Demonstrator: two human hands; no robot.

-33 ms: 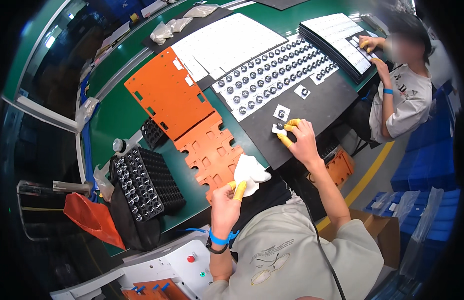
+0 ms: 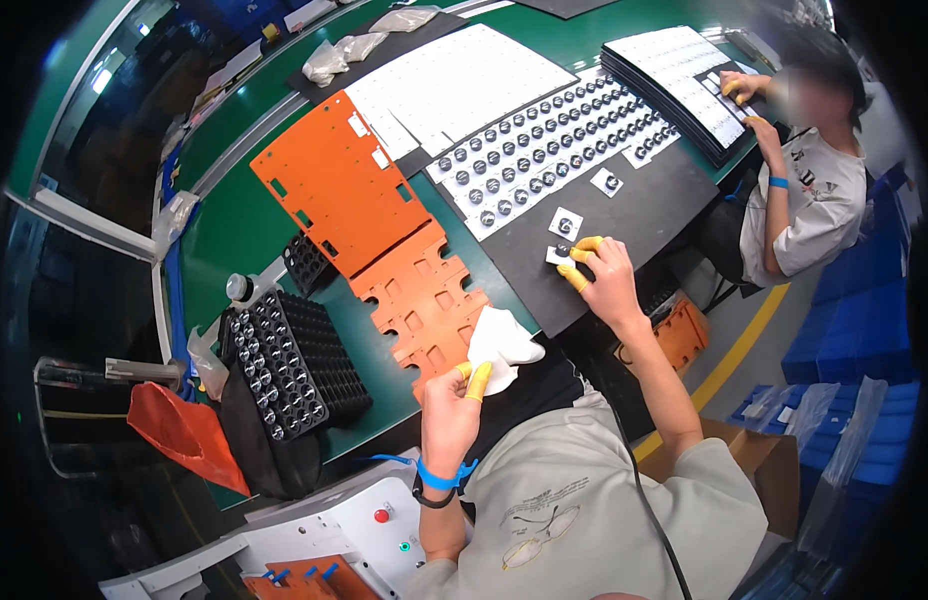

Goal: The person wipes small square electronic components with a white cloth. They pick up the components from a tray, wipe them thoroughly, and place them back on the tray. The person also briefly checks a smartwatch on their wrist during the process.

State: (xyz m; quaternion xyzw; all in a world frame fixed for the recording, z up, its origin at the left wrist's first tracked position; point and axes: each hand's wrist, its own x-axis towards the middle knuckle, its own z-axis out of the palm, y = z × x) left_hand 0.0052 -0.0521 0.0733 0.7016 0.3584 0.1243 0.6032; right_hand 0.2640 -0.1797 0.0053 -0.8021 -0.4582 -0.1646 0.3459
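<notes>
My left hand (image 2: pixel 450 425), with yellow finger cots on its fingertips, is closed on a white cloth (image 2: pixel 501 350) that hangs over the table's front edge by the orange fixture. My right hand (image 2: pixel 612 285), also in yellow finger cots, pinches a small white square with a black round part (image 2: pixel 560 254) at the near edge of the black mat (image 2: pixel 624 235). Just beyond it lies a second white square with a black round part (image 2: pixel 566 225), and farther right a third such square (image 2: pixel 608 183). Exactly where the right fingertips touch is hard to make out.
Rows of black round parts on white sheets (image 2: pixel 529 165) cover the far side of the mat. An orange plate (image 2: pixel 334 190) and orange fixture (image 2: pixel 429 300) lie left of centre. Black trays of shiny parts (image 2: pixel 279 370) stand at left. A co-worker (image 2: pixel 809 190) works at right.
</notes>
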